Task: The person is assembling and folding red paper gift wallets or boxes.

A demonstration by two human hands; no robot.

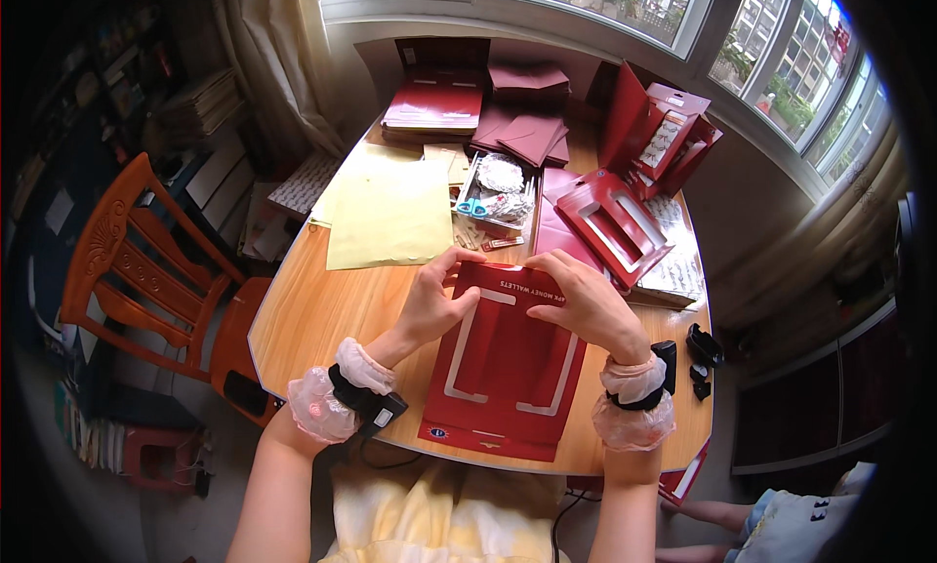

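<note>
A flat red cardboard wallet package (508, 368) lies in front of me near the table's front edge, with pale-edged bracket-shaped cut-outs. My left hand (444, 300) grips its far left corner, thumb on top and fingers curled over the far edge. On the far right corner, my right hand (589, 307) holds it the same way. The undersides of my fingers are hidden. Just beyond my hands, a small red-and-white item (502, 243) rests by a tray (467, 187) holding white rolled material (501, 174) and teal-handled scissors (472, 208).
Yellow sheets (386, 212) cover the table's left middle. Behind them are a red card stack (434, 100) and dark red envelopes (527, 134). Another cut-out package (615, 226) lies right, below upright red packages (673, 139). A wooden chair (146, 270) stands left; another person (791, 524) is lower right.
</note>
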